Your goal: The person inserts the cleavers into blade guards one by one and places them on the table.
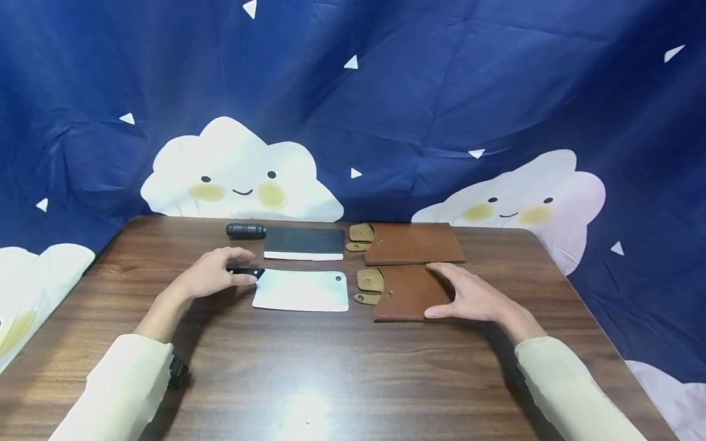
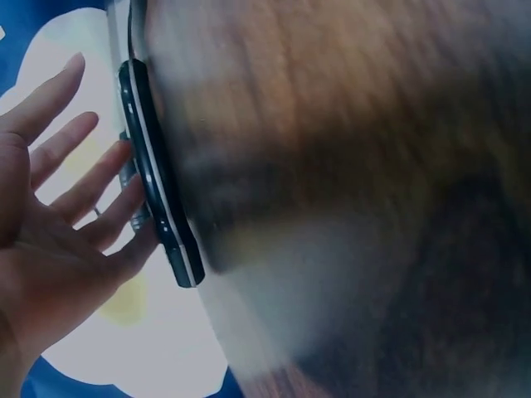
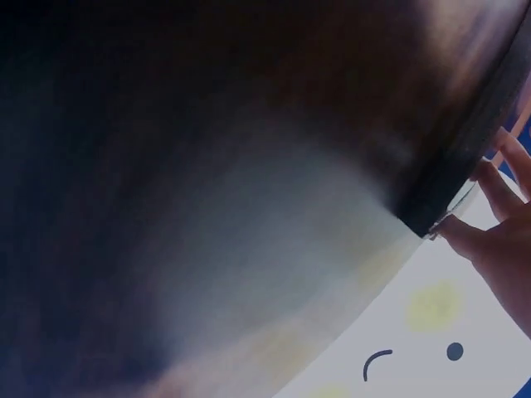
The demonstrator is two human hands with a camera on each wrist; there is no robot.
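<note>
A cleaver with a bright blade [image 1: 300,291] and a black riveted handle [image 2: 158,174] lies on the table. My left hand [image 1: 215,272] is at that handle, its fingers spread and loosely bent beside it in the left wrist view. To the right lies a brown leather sheath [image 1: 408,297] with a snap strap. My right hand [image 1: 469,294] spans the sheath's right end, thumb by the near edge and fingers by the far edge. The right wrist view shows the fingertips [image 3: 452,228] right at the sheath's dark edge.
Behind lie a second cleaver with a dark blade [image 1: 303,241] and black ribbed handle [image 1: 245,231], and a second brown sheath [image 1: 413,242]. The wooden table [image 1: 331,367] ends at a blue curtain [image 1: 386,122] with clouds.
</note>
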